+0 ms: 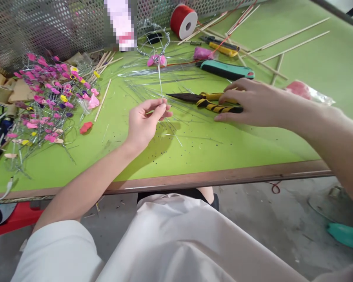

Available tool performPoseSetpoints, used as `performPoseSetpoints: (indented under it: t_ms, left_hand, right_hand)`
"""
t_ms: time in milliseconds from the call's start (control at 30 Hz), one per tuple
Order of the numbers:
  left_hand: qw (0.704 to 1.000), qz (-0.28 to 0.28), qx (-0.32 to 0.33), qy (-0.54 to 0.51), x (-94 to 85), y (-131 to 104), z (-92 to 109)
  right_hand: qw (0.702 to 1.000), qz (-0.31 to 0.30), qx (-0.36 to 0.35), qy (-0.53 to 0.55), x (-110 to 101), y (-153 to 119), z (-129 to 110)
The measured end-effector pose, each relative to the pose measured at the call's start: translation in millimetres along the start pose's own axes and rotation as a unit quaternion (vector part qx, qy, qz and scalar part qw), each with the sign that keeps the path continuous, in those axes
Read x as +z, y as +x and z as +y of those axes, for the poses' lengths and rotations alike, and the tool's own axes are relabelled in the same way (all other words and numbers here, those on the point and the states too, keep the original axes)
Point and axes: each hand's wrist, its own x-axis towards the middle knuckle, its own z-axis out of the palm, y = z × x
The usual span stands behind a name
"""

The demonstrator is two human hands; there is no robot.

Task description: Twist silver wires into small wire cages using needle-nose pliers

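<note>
My left hand (147,119) pinches a thin wire stem (160,82) between thumb and fingertips, holding it upright above the table. At the stem's top is a ring of twisted silvery wire (166,41) with pink pieces (157,60) at its base. My right hand (238,100) is around the yellow-and-black handles of a pair of long-nose pliers (207,102), fingers above and thumb below. The pliers' dark jaws point left, towards my left hand. Loose cut wires (164,74) lie beneath and behind both hands.
A heap of wire stems with pink, purple and yellow tips (55,90) covers the left side. Behind are a red spool (184,21), a teal-and-black cutter (226,69), a yellow tool (223,47) and thin wooden sticks (294,35). A perforated metal panel (61,23) stands along the back.
</note>
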Motion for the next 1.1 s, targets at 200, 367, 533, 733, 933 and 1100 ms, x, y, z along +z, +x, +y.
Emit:
performPoseSetpoints:
  t_ms: [200, 367, 533, 733, 933, 1100]
  left_hand:
    - [1.0, -0.001, 0.013, -0.001, 1.8, -2, 1]
    - [1.0, -0.022, -0.004, -0.005, 5.1, -6, 3]
    - [0.995, -0.07, -0.005, -0.064, 5.0, -6, 3]
    - [0.99, -0.111, -0.021, -0.079, 3.8, -6, 6]
    - [0.997, -0.077, -0.01, 0.0, 6.5, -8, 8]
    - [0.996, -0.075, 0.002, 0.038, 7.1, -10, 9]
  right_hand:
    - [0.996, 0.079, -0.022, 0.026, -15, 10, -50]
    - [0.985, 0.08, -0.123, 0.094, -29, 25, -127]
    - [0.984, -0.01, -0.091, 0.153, -21, 42, -140]
    - [0.988, 0.065, -0.094, 0.106, -25, 41, -140]
    - [0.972, 0.084, -0.195, -0.098, -29, 37, -148]
    - [0.97, 0.019, -0.187, -0.156, -37, 37, -152]
